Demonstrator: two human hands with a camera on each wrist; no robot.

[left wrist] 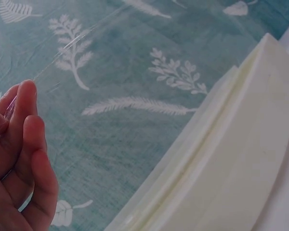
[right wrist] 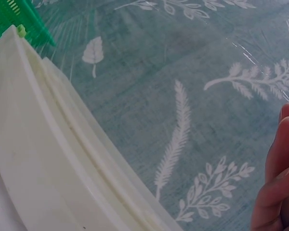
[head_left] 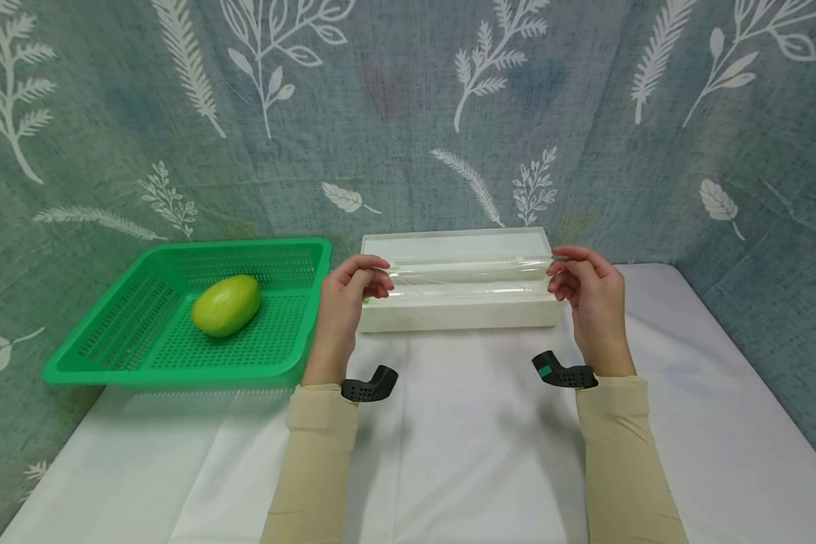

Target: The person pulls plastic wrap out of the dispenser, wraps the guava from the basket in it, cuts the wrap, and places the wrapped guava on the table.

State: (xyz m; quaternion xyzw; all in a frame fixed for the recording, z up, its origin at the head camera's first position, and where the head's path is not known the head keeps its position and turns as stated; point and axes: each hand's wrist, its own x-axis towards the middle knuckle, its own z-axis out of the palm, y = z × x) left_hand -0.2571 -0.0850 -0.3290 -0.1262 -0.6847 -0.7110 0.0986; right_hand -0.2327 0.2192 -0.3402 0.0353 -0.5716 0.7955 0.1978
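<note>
A long white cling film dispenser [head_left: 459, 317] stands on the table with its lid [head_left: 455, 243] raised at the back. Clear cling film [head_left: 469, 289] stretches between the two hands above it. My left hand [head_left: 345, 310] pinches one corner between thumb and fingers; in the left wrist view the film's edge [left wrist: 62, 50] runs taut from the left fingertips [left wrist: 28, 89]. At the dispenser's right end, my right hand [head_left: 595, 310] pinches the opposite corner. The right wrist view shows this hand [right wrist: 279, 178] only partly, its thumb hidden.
Left of the dispenser sits a green perforated basket [head_left: 190, 376] holding a yellow-green fruit [head_left: 227, 305], mango-like in shape. A white cloth [head_left: 462, 453] covers the table. Behind hangs a grey-green curtain [head_left: 394, 151] with white leaf prints.
</note>
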